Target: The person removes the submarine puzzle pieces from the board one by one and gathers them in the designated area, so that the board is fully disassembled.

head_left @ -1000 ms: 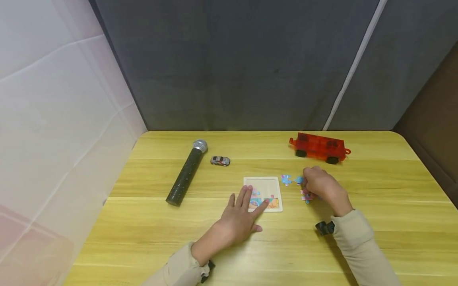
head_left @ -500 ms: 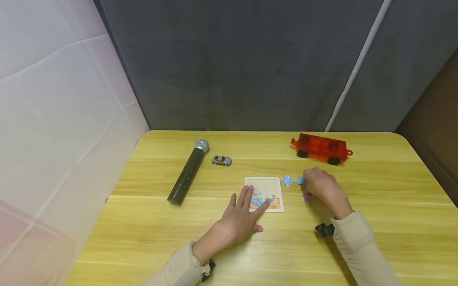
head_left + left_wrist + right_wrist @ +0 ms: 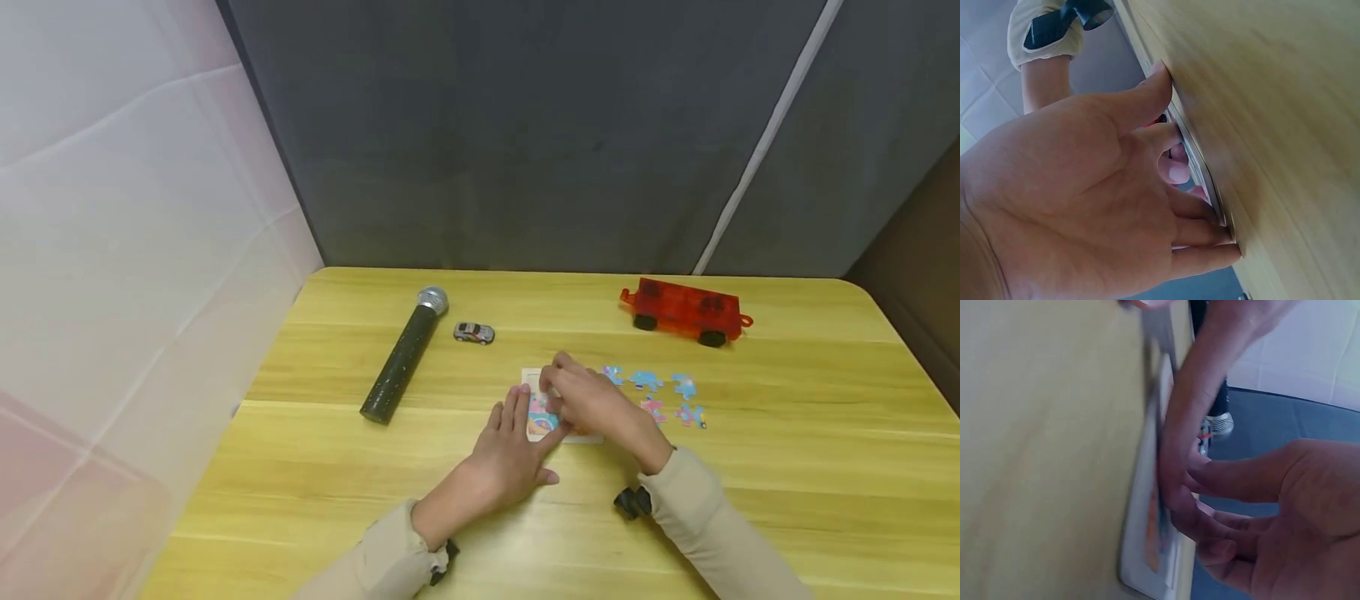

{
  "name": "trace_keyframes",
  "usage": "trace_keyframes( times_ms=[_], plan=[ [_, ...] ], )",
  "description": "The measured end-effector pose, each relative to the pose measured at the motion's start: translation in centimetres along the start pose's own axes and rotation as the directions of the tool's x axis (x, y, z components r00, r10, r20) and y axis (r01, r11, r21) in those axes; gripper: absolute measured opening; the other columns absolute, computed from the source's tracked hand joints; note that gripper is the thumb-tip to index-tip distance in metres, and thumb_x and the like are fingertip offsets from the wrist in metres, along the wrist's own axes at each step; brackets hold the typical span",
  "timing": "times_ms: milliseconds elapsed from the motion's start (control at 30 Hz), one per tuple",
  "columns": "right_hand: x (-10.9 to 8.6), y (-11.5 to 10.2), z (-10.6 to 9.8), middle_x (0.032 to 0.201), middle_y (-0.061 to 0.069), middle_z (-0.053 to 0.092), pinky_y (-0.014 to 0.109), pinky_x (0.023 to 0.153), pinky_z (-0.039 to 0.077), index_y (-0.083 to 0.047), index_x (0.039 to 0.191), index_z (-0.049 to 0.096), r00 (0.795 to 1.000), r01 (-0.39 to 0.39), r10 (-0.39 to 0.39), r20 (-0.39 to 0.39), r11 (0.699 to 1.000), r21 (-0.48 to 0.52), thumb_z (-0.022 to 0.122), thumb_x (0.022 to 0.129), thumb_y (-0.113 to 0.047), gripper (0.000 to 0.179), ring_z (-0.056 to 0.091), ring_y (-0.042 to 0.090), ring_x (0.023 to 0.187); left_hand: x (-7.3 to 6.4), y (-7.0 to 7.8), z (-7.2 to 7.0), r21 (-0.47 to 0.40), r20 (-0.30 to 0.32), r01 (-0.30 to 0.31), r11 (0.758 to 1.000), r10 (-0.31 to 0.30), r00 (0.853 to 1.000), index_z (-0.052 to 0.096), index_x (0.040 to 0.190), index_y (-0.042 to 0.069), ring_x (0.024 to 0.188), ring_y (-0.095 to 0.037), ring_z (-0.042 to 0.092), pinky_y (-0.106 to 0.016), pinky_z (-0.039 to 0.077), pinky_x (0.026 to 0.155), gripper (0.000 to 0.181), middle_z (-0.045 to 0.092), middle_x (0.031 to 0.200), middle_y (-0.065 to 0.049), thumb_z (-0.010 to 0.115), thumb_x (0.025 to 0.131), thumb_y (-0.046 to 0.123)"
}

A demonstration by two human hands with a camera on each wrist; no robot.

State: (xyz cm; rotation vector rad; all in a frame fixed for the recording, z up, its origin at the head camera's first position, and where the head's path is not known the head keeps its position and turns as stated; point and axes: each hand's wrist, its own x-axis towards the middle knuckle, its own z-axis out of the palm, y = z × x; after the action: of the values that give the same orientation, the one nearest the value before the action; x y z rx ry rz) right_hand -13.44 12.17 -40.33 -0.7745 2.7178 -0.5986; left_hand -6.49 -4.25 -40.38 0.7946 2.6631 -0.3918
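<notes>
My left hand (image 3: 506, 467) lies spread over the left and front edges of a small pale puzzle tray (image 3: 529, 377), its fingers straight. In the left wrist view, the fingertips of that hand (image 3: 1129, 194) rest along the tray's edge and on the table. Over the tray's right side, my right hand (image 3: 592, 404) has its thumb and fingers bunched together, pinching a puzzle piece that they mostly hide. The right wrist view puts these curled fingers (image 3: 1188, 519) right at the tray's surface. Colourful fitted pieces (image 3: 542, 421) show along the tray's front part.
Several loose jigsaw pieces (image 3: 647, 381) lie right of the tray. Behind them stands a red toy wagon (image 3: 686, 308). A dark microphone (image 3: 401, 362) and a small silver toy car (image 3: 474, 333) lie at the left. A grey panel (image 3: 480, 142) rises behind the table.
My right hand has moved left from the loose pieces to the tray, uncovering the pieces beneath it. My left hand stays on the tray. The head view has shifted slightly.
</notes>
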Motion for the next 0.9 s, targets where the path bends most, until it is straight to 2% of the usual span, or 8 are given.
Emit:
trace_keyframes(
  times_ms=[133, 233, 367, 500, 700, 900],
  plan=[
    [0.0, -0.1, 0.8, 0.11, 0.01, 0.057, 0.023, 0.056, 0.044, -0.003, 0.106, 0.067, 0.999, -0.011, 0.011, -0.043, 1.0, 0.006, 0.074, 0.104, -0.004, 0.007, 0.053, 0.016, 0.069, 0.0, 0.1, -0.1, 0.01, 0.009, 0.0, 1.0, 0.0, 1.0, 0.019, 0.175, 0.047, 0.169, -0.043, 0.016, -0.05, 0.031, 0.135, 0.072, 0.017, 0.179, -0.031, 0.042, 0.11, 0.066],
    [0.1, 0.1, 1.0, 0.103, 0.008, 0.057, 0.023, 0.056, 0.043, -0.006, 0.102, 0.065, 0.998, -0.012, 0.012, -0.065, 1.0, 0.005, 0.075, 0.104, -0.004, 0.01, 0.052, 0.015, 0.071, 0.0, 0.1, -0.1, 0.012, 0.01, 0.001, 1.0, -0.002, 1.0, 0.019, 0.175, 0.047, 0.169, -0.043, 0.016, -0.05, 0.031, 0.135, 0.071, 0.016, 0.179, -0.031, 0.042, 0.111, 0.066],
    [0.4, 0.2, 1.1, 0.091, 0.003, 0.059, 0.024, 0.059, 0.043, -0.009, 0.094, 0.063, 0.997, -0.019, 0.024, -0.069, 0.997, 0.07, 0.076, 0.103, -0.006, 0.016, 0.052, 0.015, 0.074, 0.1, 0.1, -0.1, 0.008, 0.016, 0.004, 1.0, -0.004, 1.0, 0.018, 0.175, 0.047, 0.169, -0.043, 0.016, -0.05, 0.031, 0.135, 0.072, 0.016, 0.179, -0.031, 0.042, 0.111, 0.066],
    [0.7, 0.1, 1.2, 0.084, 0.0, 0.062, 0.026, 0.064, 0.047, -0.01, 0.093, 0.062, 0.997, -0.027, 0.036, -0.067, 0.99, 0.136, 0.077, 0.102, -0.004, 0.018, 0.054, 0.014, 0.074, 0.1, 0.1, -0.1, 0.001, 0.025, 0.004, 1.0, -0.004, 1.0, 0.015, 0.176, 0.047, 0.169, -0.043, 0.016, -0.05, 0.03, 0.135, 0.073, 0.015, 0.179, -0.032, 0.042, 0.111, 0.066],
    [0.4, -0.4, 1.4, 0.094, 0.004, 0.059, 0.028, 0.065, 0.049, -0.008, 0.095, 0.064, 0.993, -0.108, 0.11, -0.045, 0.993, 0.051, 0.083, 0.099, -0.015, 0.021, 0.054, 0.016, 0.076, 0.2, 0.1, -0.1, 0.014, 0.024, 0.002, 1.0, -0.002, 1.0, 0.018, 0.175, 0.046, 0.17, -0.043, 0.014, -0.05, 0.03, 0.135, 0.071, 0.016, 0.179, -0.031, 0.042, 0.111, 0.066],
    [0.2, -0.5, 1.3, 0.088, 0.002, 0.056, 0.027, 0.061, 0.044, -0.011, 0.09, 0.061, 0.989, -0.136, 0.138, -0.048, 0.99, 0.032, 0.085, 0.097, -0.015, 0.025, 0.051, 0.016, 0.073, 0.1, 0.2, -0.1, 0.024, 0.025, 0.001, 1.0, -0.002, 1.0, 0.018, 0.175, 0.046, 0.17, -0.043, 0.015, -0.05, 0.03, 0.135, 0.071, 0.016, 0.179, -0.032, 0.042, 0.111, 0.066]
  ],
)
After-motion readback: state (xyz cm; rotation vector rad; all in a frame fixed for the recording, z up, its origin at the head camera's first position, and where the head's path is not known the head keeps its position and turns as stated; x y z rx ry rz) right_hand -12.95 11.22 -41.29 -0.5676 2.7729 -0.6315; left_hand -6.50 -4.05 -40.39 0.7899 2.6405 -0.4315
